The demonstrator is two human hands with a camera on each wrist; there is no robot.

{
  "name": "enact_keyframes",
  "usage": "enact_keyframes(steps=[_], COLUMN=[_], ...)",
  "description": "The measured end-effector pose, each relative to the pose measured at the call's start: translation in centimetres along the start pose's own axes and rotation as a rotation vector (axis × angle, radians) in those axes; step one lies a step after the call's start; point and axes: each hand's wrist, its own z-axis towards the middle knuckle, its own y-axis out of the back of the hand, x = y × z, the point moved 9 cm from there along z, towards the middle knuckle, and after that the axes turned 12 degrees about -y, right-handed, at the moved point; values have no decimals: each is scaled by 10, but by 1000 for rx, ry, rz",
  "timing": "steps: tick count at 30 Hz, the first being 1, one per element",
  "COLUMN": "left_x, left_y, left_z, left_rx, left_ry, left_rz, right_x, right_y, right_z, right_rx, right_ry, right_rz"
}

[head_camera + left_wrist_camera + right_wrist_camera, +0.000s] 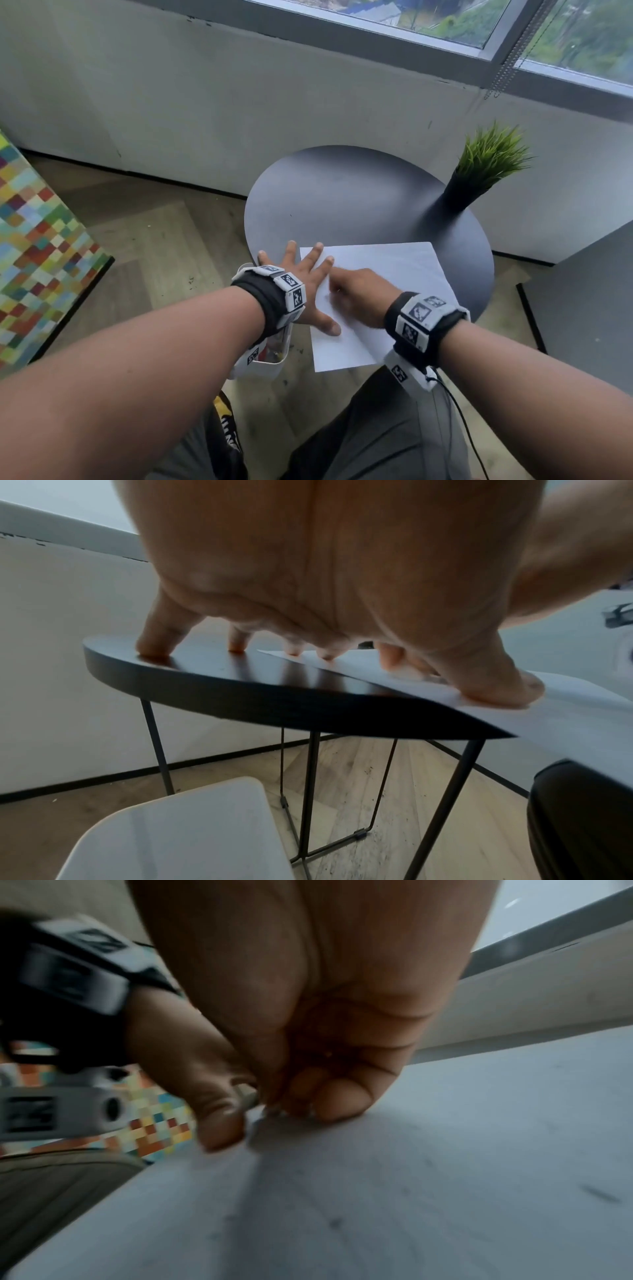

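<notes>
A white sheet of paper [394, 270] lies on the near part of a round dark table [342, 192] and overhangs its front edge. My left hand [301, 284] lies flat with fingers spread. Its thumb [489, 685] and two fingers press the paper's left side, and the other fingers rest on the bare table [240, 696]. My right hand [356, 298] sits on the paper [411, 1177] just right of the left thumb. Its fingers [339, 1099] are curled, and it pinches a small pale object [248, 1096] against the sheet. That object is too blurred to name.
A potted grass plant [479, 171] stands at the table's far right. A white bin [178, 831] sits on the floor under my left wrist. A multicoloured checkered block [34, 257] is at far left and a grey cabinet [582, 308] at right. My knees are below the table's front edge.
</notes>
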Motion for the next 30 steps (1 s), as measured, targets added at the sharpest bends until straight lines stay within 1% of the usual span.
enact_keyframes(steps=[1,2,3,4,6,7,8,9,11,12,13,14,16,17,18,19,21,22,23,24,26,27,28,29,30], left_x=[0,0,-1,-1,0,0,0,-1,-1,-1,-1,-2,-2,-2,-2,-2,-2,-1,-1,-2,-1,-1,-2,-2,-3], left_y=[1,2,3,3,4,4,5,6,7,8,8,8,8,8,8,7,6,5,5,5,4,4,5,5,4], left_z=[1,2,3,4,6,7,8,9,10,11,11,12,13,12,12,12,13,13,14,14,14,14,14,14,14], left_rx=[5,7,7,6,12,18,23,24,30,34,36,35,33,37,40,43,46,48,49,48,49,48,45,47,54], left_ry=[2,3,3,5,24,35,43,49,57,59,60,59,63,65,67,67,67,66,64,62,67,68,66,61,56], left_rz=[-10,-16,-14,-7,-1,-4,-6,-6,-3,-1,-1,-2,-4,-3,-3,-2,2,2,2,5,13,14,17,21,21], right_x=[13,15,9,-7,-48,-59,-58,-48,-21,-18,-24,-38,-70,-75,-68,-52,-15,-10,-15,-28,-65,-74,-71,-59,-41], right_y=[-9,-11,-4,6,31,35,32,24,0,-4,0,9,26,28,25,16,-5,-8,-1,7,26,31,30,24,14], right_z=[-8,-10,-5,4,15,12,7,1,-21,-27,-25,-17,-4,-3,-4,-8,-25,-28,-25,-16,2,5,5,2,-5], right_rx=[66,96,71,17,-138,-179,-178,-133,20,67,66,31,-88,-121,-123,-90,22,54,46,17,-76,-119,-140,-119,-66], right_ry=[76,96,70,-10,-221,-265,-237,-166,14,54,35,-43,-222,-259,-233,-170,10,51,38,-27,-239,-300,-293,-241,-158], right_rz=[-1,-11,-13,-5,40,49,28,7,-15,-27,-27,1,76,82,49,18,-37,-37,-30,-4,100,123,104,65,30])
